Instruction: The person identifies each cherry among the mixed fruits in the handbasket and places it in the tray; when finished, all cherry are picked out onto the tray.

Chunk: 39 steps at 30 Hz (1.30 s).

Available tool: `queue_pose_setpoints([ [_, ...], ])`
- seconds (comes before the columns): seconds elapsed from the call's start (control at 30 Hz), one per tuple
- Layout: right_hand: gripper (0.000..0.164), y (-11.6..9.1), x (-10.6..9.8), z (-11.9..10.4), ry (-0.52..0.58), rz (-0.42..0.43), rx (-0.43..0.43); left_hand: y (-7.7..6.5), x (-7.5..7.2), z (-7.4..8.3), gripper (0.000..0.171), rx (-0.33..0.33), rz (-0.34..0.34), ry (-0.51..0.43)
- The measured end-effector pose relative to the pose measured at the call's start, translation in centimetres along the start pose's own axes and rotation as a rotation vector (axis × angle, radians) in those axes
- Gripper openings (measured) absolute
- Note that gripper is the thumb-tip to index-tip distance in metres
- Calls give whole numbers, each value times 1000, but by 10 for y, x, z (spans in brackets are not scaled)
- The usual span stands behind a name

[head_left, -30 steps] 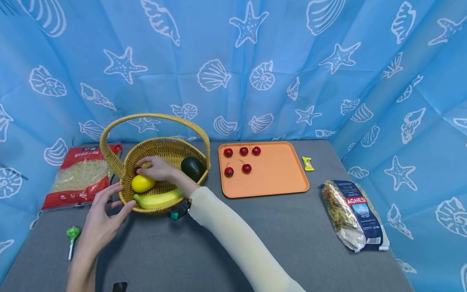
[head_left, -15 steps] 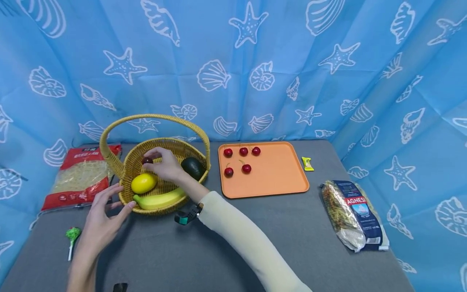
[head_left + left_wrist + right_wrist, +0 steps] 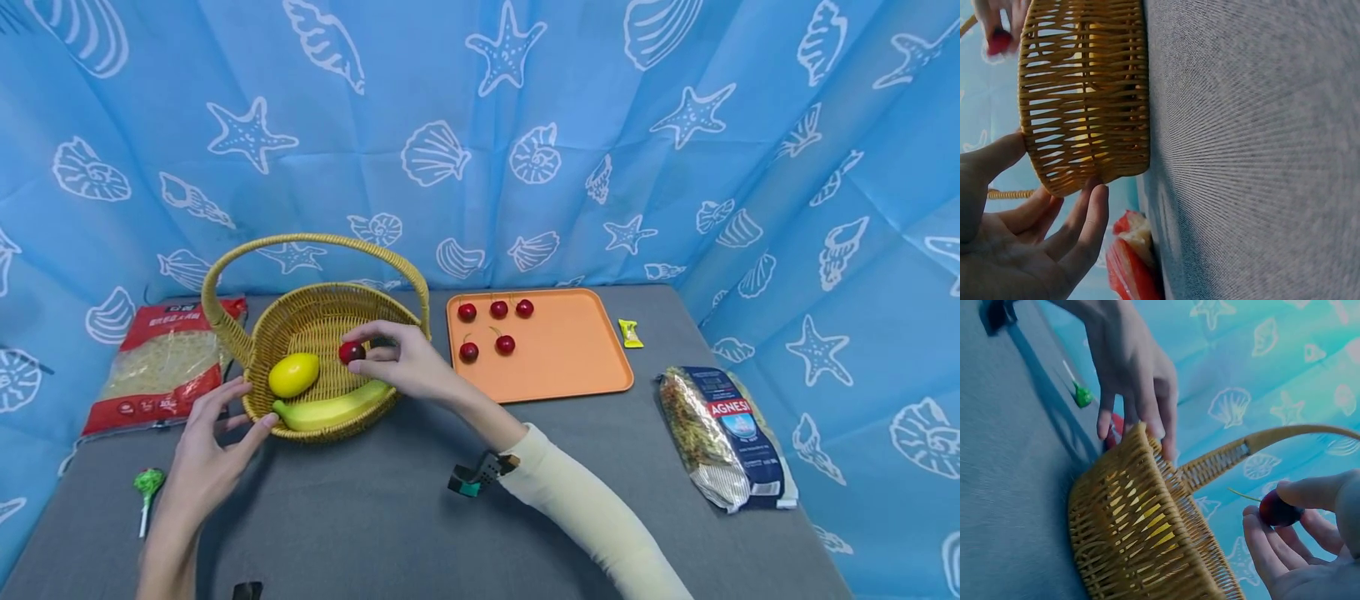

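Note:
A dark red cherry with a thin green stem is pinched between the thumb and fingers of my right hand. In the head view this hand is over the right part of the wicker basket. My left hand grips the basket's left front edge; the left wrist view puts the thumb at the rim and fingertips against the woven side. Inside the basket are a yellow lemon and a banana. My right hand mostly hides the avocado at the basket's right end.
An orange tray with several cherries lies right of the basket. Beyond it are a yellow wrapped candy and an AGNESI bag. A red bag and a green lollipop lie at left. A blue curtain hangs behind.
My right hand has lifted the cherry from beside the lemon and carried it rightward across the basket. My left hand has stayed at the basket's edge.

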State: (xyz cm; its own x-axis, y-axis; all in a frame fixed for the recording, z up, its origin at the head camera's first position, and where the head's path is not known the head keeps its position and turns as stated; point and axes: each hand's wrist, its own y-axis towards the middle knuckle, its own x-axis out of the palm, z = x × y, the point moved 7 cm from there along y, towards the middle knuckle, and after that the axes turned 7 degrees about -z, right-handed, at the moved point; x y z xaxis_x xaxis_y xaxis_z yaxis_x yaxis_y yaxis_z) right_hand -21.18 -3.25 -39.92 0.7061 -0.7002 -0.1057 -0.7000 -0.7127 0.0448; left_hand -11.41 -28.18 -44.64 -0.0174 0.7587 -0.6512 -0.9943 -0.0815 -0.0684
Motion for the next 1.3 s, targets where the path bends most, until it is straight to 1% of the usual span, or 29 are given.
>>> queue_pose_setpoints([
  [0.03,37,-8,-2,-1,16,-5,-13,0,0,0,68,-2,1,1],
  [0.1,37,-25,-6,-5,4,-11,-64,0,0,1,68,-1,3,1],
  [0.23,37,-58,-16,-11,-84,4,-145,1,-1,4,67,19,11,-9],
  [0.3,35,-74,-24,-11,-122,19,-160,2,-1,5,66,30,16,-15],
  [0.4,32,-94,-40,-7,-131,48,-159,2,-1,5,66,38,19,-20],
  [0.5,33,-112,-60,1,-107,99,-139,2,0,5,66,39,17,-21],
  [0.6,35,-127,-82,12,-92,174,-106,2,0,4,67,32,10,-20],
  [0.67,35,-136,-99,21,-97,243,-79,2,0,3,67,25,6,-16],
  [0.73,35,-142,-117,30,-128,320,-58,2,0,3,68,15,0,-12],
  [0.83,38,-148,-145,46,-219,432,-6,2,0,1,69,-5,-7,-4],
  [0.97,41,-150,-176,67,-350,527,95,1,0,0,69,-23,-11,4],
  [1.03,40,-148,-187,75,-415,554,135,1,0,0,69,-23,-9,8],
  [1.13,39,-146,-197,85,-520,575,183,1,-1,0,68,-18,-4,16],
  [1.3,38,-145,-203,98,-591,543,266,1,0,0,68,-7,-3,26],
])
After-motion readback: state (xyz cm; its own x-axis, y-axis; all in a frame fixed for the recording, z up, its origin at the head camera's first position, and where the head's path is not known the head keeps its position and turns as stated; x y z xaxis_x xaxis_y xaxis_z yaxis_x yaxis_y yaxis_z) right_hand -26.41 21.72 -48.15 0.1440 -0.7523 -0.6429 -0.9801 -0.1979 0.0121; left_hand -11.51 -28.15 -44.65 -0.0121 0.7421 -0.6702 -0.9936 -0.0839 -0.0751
